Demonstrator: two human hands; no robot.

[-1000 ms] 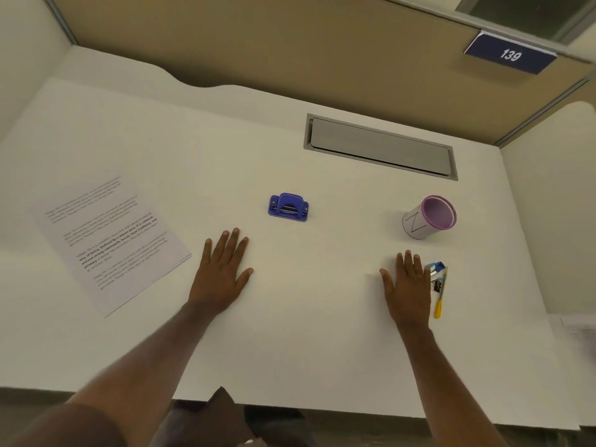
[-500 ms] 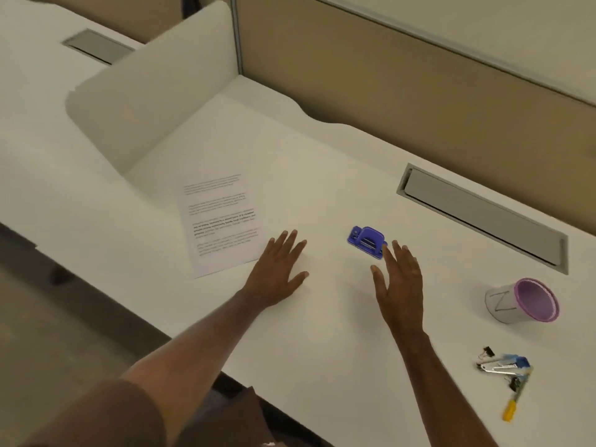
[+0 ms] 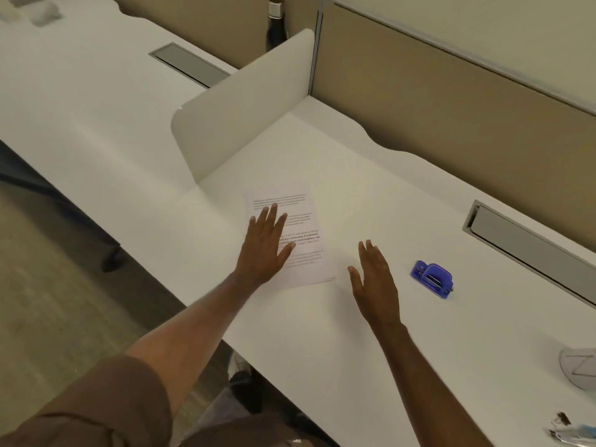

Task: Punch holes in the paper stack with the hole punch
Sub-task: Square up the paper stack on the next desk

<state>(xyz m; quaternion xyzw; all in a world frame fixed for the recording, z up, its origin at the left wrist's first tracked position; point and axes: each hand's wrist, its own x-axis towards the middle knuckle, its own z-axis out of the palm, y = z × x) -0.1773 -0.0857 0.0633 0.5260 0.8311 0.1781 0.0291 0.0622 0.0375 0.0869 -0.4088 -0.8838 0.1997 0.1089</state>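
Note:
A white paper stack [image 3: 303,221] with printed text lies on the white desk [image 3: 322,343], left of centre. My left hand [image 3: 266,243] rests flat on its lower left part, fingers spread, holding nothing. My right hand [image 3: 374,282] hovers open just right of the paper's lower right corner, palm facing left. The blue hole punch [image 3: 432,278] sits on the desk to the right of my right hand, apart from it and from the paper.
A white divider panel [image 3: 245,104] stands behind the paper on the left. A grey cable tray [image 3: 529,250] is set into the desk at the right. A pale cup [image 3: 580,369] and small stationery [image 3: 574,433] lie at the right edge. A dark bottle [image 3: 276,24] stands beyond the divider.
My view has swung left. My left hand has moved left from the bare desk onto the paper. My right hand has moved left, away from the hole punch, toward the paper's edge.

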